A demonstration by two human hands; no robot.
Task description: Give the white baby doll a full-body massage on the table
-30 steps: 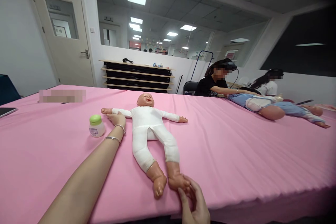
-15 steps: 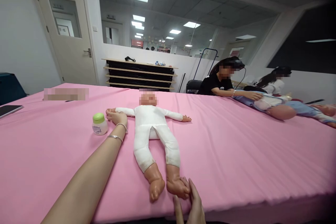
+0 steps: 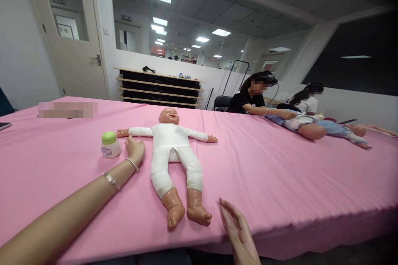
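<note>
A baby doll (image 3: 174,143) with a white cloth body and bare plastic head, hands and feet lies on its back on the pink-covered table, its arms spread and feet toward me. My left hand (image 3: 136,150) is just below the doll's outstretched arm on the left side, loosely bent, with nothing seen in it. To the left of that hand stands a small white bottle with a green cap (image 3: 110,145). My right hand (image 3: 238,227) is open near the table's front edge, its fingers stretched out, just right of the doll's foot and apart from it.
Pink cloth (image 3: 264,174) covers the wide table. Across it on the right, a person in black (image 3: 248,97) handles another doll (image 3: 311,129), with a second person (image 3: 306,101) behind. A phone (image 3: 4,125) lies at the left edge. Low shelves (image 3: 158,87) stand against the wall.
My left hand has let go of the doll's hand and drawn back toward me. My right hand has come away from the doll's foot to the right. The view has shifted slightly.
</note>
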